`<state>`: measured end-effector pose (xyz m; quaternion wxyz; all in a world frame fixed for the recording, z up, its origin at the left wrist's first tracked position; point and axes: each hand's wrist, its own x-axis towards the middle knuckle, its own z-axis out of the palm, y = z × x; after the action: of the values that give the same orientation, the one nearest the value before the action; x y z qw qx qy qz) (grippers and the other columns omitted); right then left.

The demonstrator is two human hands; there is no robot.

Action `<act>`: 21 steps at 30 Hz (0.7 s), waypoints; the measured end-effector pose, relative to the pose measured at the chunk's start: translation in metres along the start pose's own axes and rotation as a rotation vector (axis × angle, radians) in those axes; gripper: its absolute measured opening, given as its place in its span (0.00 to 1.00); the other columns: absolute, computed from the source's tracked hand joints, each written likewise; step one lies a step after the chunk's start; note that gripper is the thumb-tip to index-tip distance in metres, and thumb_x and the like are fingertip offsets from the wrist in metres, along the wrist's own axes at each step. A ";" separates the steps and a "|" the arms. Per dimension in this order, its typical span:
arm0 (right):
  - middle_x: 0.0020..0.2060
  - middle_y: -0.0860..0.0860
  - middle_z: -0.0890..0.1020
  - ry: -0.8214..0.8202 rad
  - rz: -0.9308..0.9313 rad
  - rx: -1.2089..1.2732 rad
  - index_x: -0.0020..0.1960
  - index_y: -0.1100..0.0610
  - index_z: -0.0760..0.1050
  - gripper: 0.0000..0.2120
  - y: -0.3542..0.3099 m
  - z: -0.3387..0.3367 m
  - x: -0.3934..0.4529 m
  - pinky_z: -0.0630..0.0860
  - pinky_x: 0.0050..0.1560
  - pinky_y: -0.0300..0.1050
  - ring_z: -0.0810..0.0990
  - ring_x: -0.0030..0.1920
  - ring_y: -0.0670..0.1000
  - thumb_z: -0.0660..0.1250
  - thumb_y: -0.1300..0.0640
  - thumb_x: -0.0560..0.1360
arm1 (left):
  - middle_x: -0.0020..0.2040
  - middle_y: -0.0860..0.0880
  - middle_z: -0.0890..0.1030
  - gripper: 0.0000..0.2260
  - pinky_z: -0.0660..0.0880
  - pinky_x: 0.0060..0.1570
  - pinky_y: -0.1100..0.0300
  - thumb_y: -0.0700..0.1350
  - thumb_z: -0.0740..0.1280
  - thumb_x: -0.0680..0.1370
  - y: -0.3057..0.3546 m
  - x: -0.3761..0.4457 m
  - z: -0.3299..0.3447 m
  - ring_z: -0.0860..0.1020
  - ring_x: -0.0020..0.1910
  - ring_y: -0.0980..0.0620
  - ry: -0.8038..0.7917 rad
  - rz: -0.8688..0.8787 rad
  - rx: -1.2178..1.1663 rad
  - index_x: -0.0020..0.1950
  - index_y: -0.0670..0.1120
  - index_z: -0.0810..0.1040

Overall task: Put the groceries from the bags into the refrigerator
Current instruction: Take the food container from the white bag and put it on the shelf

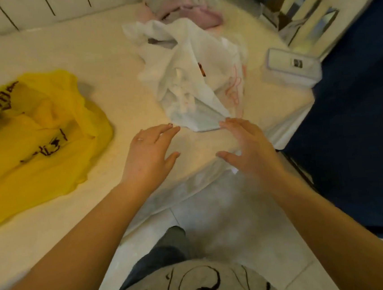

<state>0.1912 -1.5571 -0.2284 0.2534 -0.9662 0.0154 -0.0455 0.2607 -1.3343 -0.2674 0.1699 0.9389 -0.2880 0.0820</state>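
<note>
A crumpled white plastic bag with red print lies on the cream-covered surface, its contents hidden. A flattened yellow bag with dark lettering lies to the left. My left hand hovers open just short of the white bag's near end, fingers straight. My right hand is open too, its fingertips at the bag's near corner; contact is unclear. Both hands hold nothing.
A small white box rests near the surface's right corner. Pink and white cloth is piled at the back. A dark blue cover stands to the right, and the tiled floor lies below the surface's edge.
</note>
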 end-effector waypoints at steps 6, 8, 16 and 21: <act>0.66 0.51 0.72 0.048 -0.156 -0.003 0.68 0.54 0.69 0.29 0.027 -0.018 0.096 0.65 0.66 0.45 0.68 0.66 0.52 0.74 0.53 0.69 | 0.65 0.47 0.75 0.25 0.69 0.62 0.47 0.50 0.71 0.73 -0.005 0.079 0.005 0.73 0.64 0.45 0.108 -0.061 -0.011 0.68 0.48 0.71; 0.65 0.51 0.72 0.064 -0.186 0.017 0.67 0.53 0.70 0.29 0.031 -0.024 0.124 0.70 0.63 0.50 0.69 0.65 0.52 0.74 0.53 0.69 | 0.66 0.46 0.75 0.23 0.70 0.63 0.45 0.50 0.70 0.74 -0.010 0.106 0.005 0.73 0.64 0.44 0.154 -0.056 -0.054 0.68 0.47 0.72; 0.64 0.44 0.70 -0.051 -0.218 0.136 0.72 0.51 0.62 0.34 0.029 -0.016 0.211 0.63 0.60 0.37 0.65 0.60 0.37 0.72 0.48 0.70 | 0.75 0.44 0.62 0.27 0.58 0.70 0.41 0.58 0.57 0.78 -0.036 0.177 0.010 0.59 0.73 0.43 0.215 -0.091 0.003 0.74 0.47 0.62; 0.64 0.50 0.73 -0.321 -0.275 0.075 0.76 0.51 0.50 0.37 0.034 0.002 0.243 0.67 0.63 0.43 0.72 0.61 0.49 0.64 0.43 0.75 | 0.77 0.48 0.53 0.34 0.47 0.72 0.39 0.64 0.55 0.76 -0.050 0.207 0.009 0.47 0.76 0.48 -0.043 0.056 0.088 0.76 0.53 0.46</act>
<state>0.4331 -1.5990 -0.2274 0.2796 -0.9439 -0.1589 0.0745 0.4593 -1.4052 -0.2373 0.1199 0.9385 -0.3139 0.0791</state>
